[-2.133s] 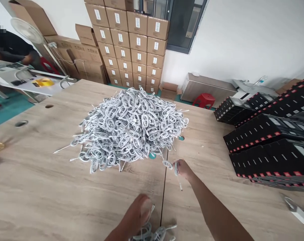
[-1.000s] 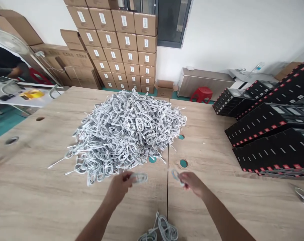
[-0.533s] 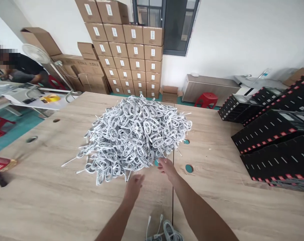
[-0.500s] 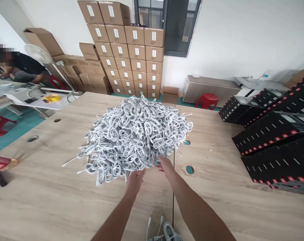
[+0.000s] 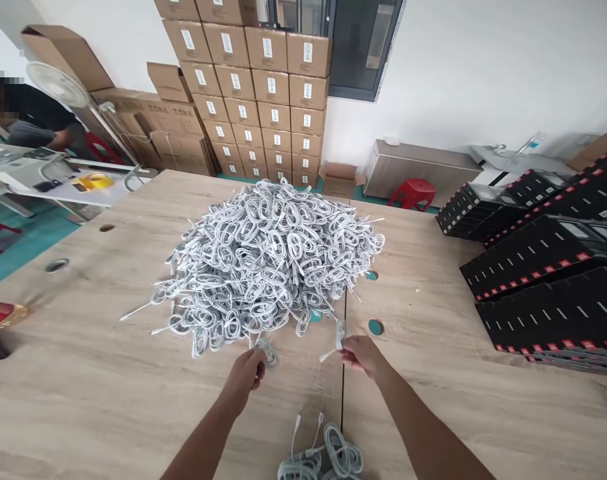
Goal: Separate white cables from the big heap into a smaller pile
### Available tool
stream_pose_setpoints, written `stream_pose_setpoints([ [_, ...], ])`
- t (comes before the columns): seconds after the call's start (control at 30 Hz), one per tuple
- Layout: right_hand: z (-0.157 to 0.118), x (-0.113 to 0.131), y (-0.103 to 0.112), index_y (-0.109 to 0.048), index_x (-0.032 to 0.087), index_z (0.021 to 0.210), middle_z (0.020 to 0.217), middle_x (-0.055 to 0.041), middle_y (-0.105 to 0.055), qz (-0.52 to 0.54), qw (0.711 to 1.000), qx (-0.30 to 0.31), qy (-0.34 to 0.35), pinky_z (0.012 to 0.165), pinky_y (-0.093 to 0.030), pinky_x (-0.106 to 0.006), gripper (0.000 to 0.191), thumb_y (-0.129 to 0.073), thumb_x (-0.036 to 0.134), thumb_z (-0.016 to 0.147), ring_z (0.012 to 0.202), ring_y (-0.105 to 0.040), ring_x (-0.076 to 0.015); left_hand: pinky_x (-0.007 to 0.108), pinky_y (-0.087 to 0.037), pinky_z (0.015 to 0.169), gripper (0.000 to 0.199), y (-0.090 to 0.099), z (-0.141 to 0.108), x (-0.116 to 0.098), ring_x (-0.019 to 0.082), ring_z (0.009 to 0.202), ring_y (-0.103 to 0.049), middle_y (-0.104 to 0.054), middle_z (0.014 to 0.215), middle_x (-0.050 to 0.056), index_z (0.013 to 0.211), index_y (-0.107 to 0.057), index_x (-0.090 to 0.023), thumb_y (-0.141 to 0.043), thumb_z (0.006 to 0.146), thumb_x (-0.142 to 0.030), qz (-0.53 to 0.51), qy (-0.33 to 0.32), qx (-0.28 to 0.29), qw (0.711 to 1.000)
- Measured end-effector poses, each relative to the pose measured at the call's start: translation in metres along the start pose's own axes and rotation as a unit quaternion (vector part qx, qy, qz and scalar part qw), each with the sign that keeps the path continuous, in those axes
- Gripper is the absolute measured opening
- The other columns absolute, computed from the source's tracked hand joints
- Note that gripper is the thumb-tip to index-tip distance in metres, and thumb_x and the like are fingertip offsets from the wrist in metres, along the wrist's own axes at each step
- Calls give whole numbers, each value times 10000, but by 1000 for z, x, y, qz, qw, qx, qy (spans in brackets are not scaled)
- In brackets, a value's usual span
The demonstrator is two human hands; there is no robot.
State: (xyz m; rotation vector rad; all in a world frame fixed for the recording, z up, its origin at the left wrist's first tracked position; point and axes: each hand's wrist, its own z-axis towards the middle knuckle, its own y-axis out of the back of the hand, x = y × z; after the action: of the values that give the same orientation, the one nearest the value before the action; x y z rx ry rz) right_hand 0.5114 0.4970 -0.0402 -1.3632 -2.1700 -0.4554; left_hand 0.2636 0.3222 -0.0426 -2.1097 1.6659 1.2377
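A big heap of coiled white cables (image 5: 268, 253) lies on the wood-grain table (image 5: 108, 387). Just in front of its near edge, my left hand (image 5: 248, 370) is closed on a small coiled cable (image 5: 268, 353). My right hand (image 5: 361, 353), also closed, pinches another coiled cable (image 5: 340, 333) to the right of the heap's front, close to the table seam. More coiled cables (image 5: 341, 453) lie at the bottom of the view, between my forearms.
Black boxes with red marks (image 5: 548, 300) stand at the right. A bottle with a red label (image 5: 1, 313) lies at the left edge. Brown cartons (image 5: 268, 87) are stacked behind the table. A person (image 5: 33, 117) sits at the far left near a fan (image 5: 58, 83).
Both hands have drawn back from the heap and moved apart, each now with a cable in its fingers. The view has tilted slightly downward.
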Motion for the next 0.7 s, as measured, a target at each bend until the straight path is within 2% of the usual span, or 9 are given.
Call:
stream_pose_setpoints([
  [0.1,-32,-41,33,-658,166,621,649,-27,-722,-63,997,42,13,410,-343,-152,203,-739,272,774,464,-604,-80,250,-249,491,485,-6,-40,27,108,487,-355,-396,543,-64,685,-419,-253,-358,725,-733,24,0,78,997],
  [0.17,-53,-70,52,-665,185,587,624,-24,-719,-127,987,98,28,410,-354,-169,226,-723,319,759,473,-616,-96,266,-293,521,435,-17,-69,46,119,514,-384,-416,533,-56,640,-452,-245,-478,679,-678,64,-13,136,989],
  [0.23,-69,-94,65,-690,203,574,625,-33,-728,-199,964,174,18,424,-392,-197,241,-714,364,752,488,-635,-122,279,-356,602,330,-29,-93,59,139,601,-460,-506,571,-42,621,-509,-230,-631,635,-537,112,-38,183,976],
  [0.3,-76,-104,70,-716,213,580,619,-36,-727,-282,933,222,3,443,-418,-218,231,-745,386,730,500,-643,-141,280,-389,689,209,-40,-103,61,156,704,-531,-610,678,-39,672,-566,-232,-698,630,-389,193,-83,195,958],
  [0.33,-74,-102,68,-725,211,590,605,-32,-718,-322,921,219,5,450,-418,-221,218,-763,383,720,503,-642,-145,278,-400,718,168,-44,-101,56,162,744,-560,-644,734,-35,717,-586,-237,-698,658,-347,233,-106,179,950],
  [0.4,-61,-81,56,-737,199,649,594,-21,-705,-370,915,156,38,477,-416,-216,182,-762,355,740,526,-645,-145,277,-427,778,114,-51,-83,38,171,827,-611,-689,859,-6,841,-613,-239,-648,764,-314,286,-143,117,940],
  [0.5,-26,-22,17,-763,188,867,777,-42,-767,-372,915,16,157,601,-467,-222,167,-642,302,870,708,-709,-161,291,-446,863,242,-60,-31,-2,186,946,-650,-711,994,52,1101,-612,-214,-542,887,-301,272,-136,15,952],
  [0.6,8,41,-35,-718,236,1203,1011,-57,-788,-419,865,-75,267,777,-495,-253,302,-557,291,954,966,-724,-199,337,-453,820,356,-69,20,-35,240,942,-667,-721,964,75,1238,-575,-217,-518,915,-358,257,-93,-50,961],
  [0.7,33,79,-73,-602,253,1394,1122,-97,-771,-516,808,-120,259,813,-492,-303,409,-499,305,1001,1045,-713,-243,353,-427,745,270,-77,51,-49,271,873,-658,-712,926,90,1077,-630,-240,-543,901,-425,248,-62,-81,963],
])
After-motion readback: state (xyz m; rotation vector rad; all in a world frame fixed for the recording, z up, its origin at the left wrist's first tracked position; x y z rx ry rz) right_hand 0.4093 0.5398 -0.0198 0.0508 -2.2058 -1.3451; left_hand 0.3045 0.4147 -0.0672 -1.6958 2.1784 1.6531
